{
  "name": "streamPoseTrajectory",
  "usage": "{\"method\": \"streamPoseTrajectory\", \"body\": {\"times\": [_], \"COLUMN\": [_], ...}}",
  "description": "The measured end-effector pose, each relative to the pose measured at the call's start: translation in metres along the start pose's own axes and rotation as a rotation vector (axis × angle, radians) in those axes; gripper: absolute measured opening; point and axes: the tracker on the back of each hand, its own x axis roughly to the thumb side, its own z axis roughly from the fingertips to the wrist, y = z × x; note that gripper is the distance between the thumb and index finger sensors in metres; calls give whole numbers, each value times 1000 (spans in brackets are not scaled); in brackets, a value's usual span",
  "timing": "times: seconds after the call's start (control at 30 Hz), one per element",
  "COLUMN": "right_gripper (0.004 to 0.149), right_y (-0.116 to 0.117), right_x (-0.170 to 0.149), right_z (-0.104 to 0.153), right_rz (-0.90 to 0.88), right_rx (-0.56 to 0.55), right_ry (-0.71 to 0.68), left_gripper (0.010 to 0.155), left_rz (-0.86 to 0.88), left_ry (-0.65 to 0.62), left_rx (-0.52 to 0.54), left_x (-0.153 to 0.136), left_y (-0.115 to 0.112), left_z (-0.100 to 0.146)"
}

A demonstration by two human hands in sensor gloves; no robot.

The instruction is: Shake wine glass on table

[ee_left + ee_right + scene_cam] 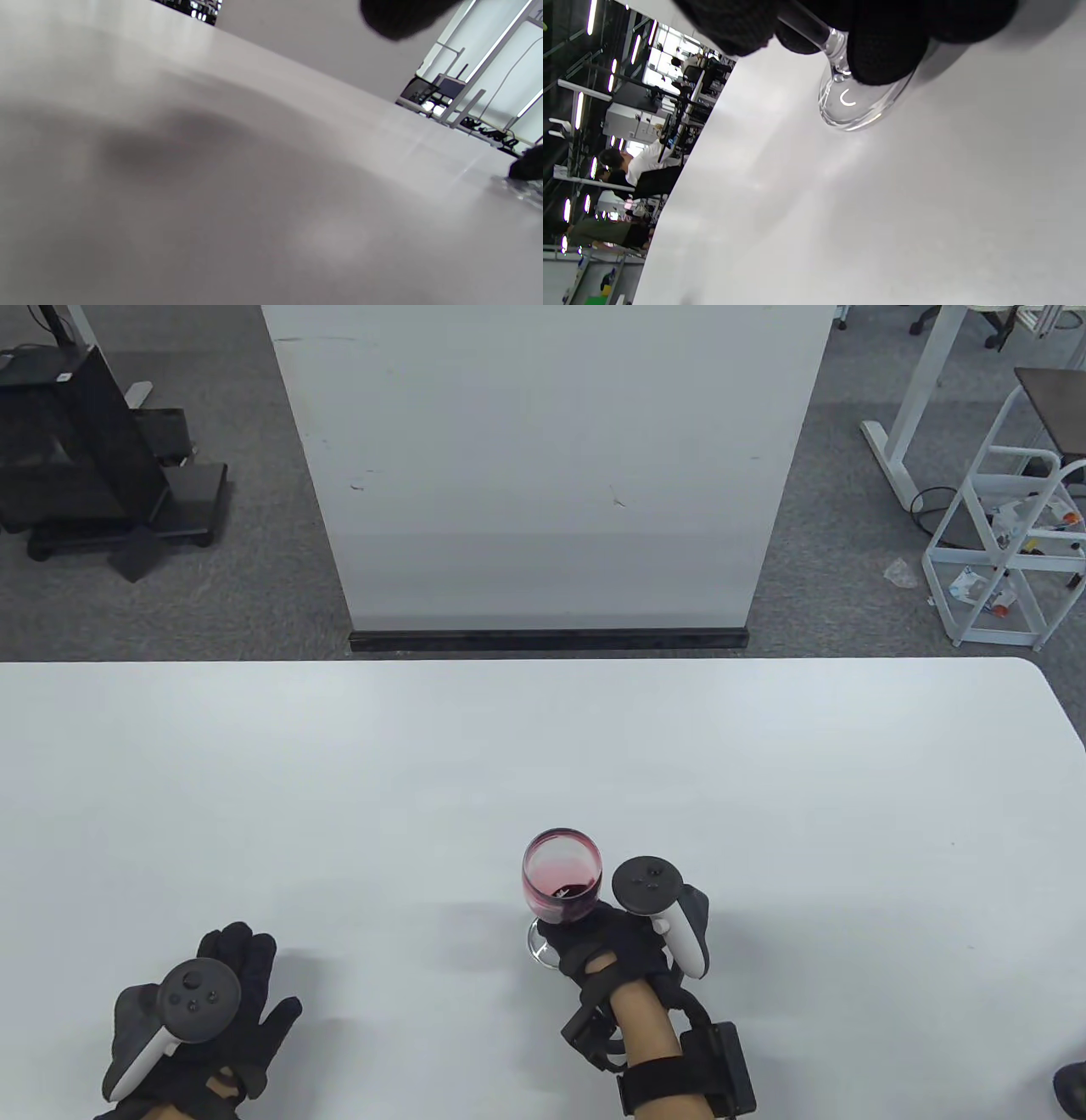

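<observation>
Table view: a clear stemmed wine glass with red wine in its bowl, standing toward the near edge of the long white table, right of the table's middle. Just behind the glass on the near side, the right hand in a black sensor glove, wrapped round the stem below the bowl, a dark grey and white tracker strapped on its back. A sliver of the glass's round foot showing at the left of that hand, on the tabletop. Well to the left of the glass, the left hand in a matching black glove, lying palm down on the table with fingers spread and gripping nothing, its own grey tracker on top. Beyond the glass, past the table's far edge, a tall white upright panel with a black base strip on grey carpet.

Left wrist view: mostly blurred white table with a soft shadow; a black gloved fingertip hanging in from the top edge, touching nothing here. Far right, a dark shape (too small to tell which part of a glove) beside a glint of glass.

Right wrist view, tilted on its side: black gloved fingers closed round the clear stem of the wine glass, directly above its round foot, which rests flat on the table
</observation>
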Motion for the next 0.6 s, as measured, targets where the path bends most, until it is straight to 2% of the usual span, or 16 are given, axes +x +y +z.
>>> {"method": "streamPoseTrajectory", "body": {"times": [0.23,0.37,0.5,0.6], "right_gripper": [60,64,65,63], "right_y": [0,-9,-24,-48], "right_x": [-1,1,4,5], "right_z": [2,10,21,40], "right_rz": [-2,19,121,201], "right_rx": [20,18,60,-18], "right_ry": [-7,13,71,43], "left_gripper": [76,76,76,76], "left_rz": [3,3,1,3], "left_ry": [-4,-6,-7,-6], "left_rx": [-2,-2,-4,2], "left_x": [0,-1,0,-1], "left_y": [0,0,-1,0], "left_z": [0,0,0,0]}}
